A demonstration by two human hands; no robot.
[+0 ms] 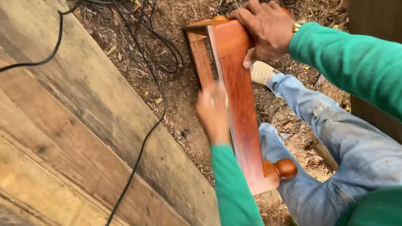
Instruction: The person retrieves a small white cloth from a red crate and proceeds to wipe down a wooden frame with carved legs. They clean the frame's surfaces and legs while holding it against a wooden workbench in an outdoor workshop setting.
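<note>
Right hand (267, 28) grips the reddish wooden frame (239, 102); left hand (213, 114), blurred, presses its side, grip unclear.

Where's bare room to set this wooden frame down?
The plank surface left of the left hand is mostly bare, crossed only by a black cable. The ground above the wooden frame, held by the right hand, is crowded with tangled wires.
</note>
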